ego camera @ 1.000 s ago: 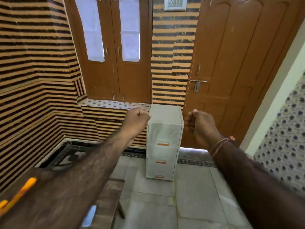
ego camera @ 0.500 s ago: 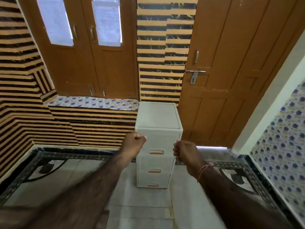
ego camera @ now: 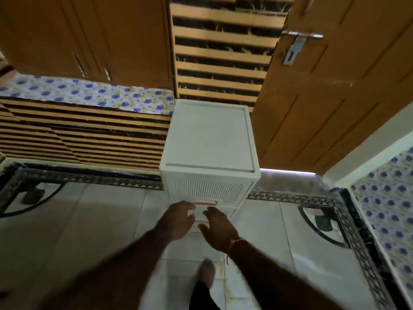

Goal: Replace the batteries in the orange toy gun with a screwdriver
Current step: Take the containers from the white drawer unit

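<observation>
1. Since half a second ago: both fists have uncurled and dropped toward the drawer fronts; the view has closed in and tilted down, so the white drawer unit (ego camera: 210, 153) now fills centre frame.
2. Nearest: a bare foot (ego camera: 207, 272) on the tiled floor (ego camera: 89, 220), lower centre.
3. Left hand (ego camera: 177, 219): fingers spread and loose, tips at the orange handle (ego camera: 206, 204) of the top drawer; actual contact blurred, cannot tell.
4. Right hand (ego camera: 218, 229): fingers apart, empty, over the second drawer front just below.
5. Toy gun and screwdriver: neither in view; possibly inside a drawer, a guess only.
6. Handling judgement: the unit looks like thin, light plastic that could slide or tip. Hook the orange handle at its middle, pull straight out, steady the frame with the other hand.
7. Farther: floral cloth on the ledge (ego camera: 89, 95), upper left; wooden door (ego camera: 335, 97) with metal latch (ego camera: 297, 44), upper right.
</observation>
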Available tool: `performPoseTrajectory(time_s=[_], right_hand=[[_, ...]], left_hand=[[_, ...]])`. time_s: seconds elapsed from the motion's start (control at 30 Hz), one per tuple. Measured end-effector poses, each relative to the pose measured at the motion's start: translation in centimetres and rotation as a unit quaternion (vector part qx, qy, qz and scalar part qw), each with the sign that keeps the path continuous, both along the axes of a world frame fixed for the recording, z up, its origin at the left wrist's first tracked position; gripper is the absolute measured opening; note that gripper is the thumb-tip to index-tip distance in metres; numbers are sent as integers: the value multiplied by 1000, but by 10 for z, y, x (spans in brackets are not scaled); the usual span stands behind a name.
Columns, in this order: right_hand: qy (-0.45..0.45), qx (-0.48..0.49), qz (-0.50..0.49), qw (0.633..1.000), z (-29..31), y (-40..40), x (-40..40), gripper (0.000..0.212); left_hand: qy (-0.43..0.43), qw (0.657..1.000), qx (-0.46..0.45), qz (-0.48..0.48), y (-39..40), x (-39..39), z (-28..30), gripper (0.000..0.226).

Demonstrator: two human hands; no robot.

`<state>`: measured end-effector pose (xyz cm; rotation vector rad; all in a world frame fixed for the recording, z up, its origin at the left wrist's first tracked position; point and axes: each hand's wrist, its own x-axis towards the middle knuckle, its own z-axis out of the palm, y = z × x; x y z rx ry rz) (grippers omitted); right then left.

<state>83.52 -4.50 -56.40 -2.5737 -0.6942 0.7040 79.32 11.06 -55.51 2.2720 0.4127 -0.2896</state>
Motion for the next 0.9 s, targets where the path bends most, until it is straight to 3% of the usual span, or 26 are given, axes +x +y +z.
performPoseTrajectory(time_s=[0.13, 0.23, 0.33, 0.4, 0.6, 0.9], right_hand=[[60, -81, 54, 993, -56, 8, 56, 57], [105, -121, 91, 983, -82, 10, 84, 53], [124, -145, 114, 975, -100, 12, 102, 49], [131, -144, 111, 975, -109, 14, 106, 48], [124, -144, 120, 974, -120, 17, 108, 53], [70, -104, 78, 989, -108, 2, 59, 45]], left_hand=[[80, 989, 66, -110, 8, 46, -68, 51], [173, 974, 34, -142, 15, 60, -130, 59], [180, 956, 148, -178, 5, 77, -117, 67], [224, 939, 163, -203, -3, 90, -115, 67], [227, 925, 191, -236, -9, 103, -127, 58], [129, 948, 178, -230, -11, 54, -116, 47]])
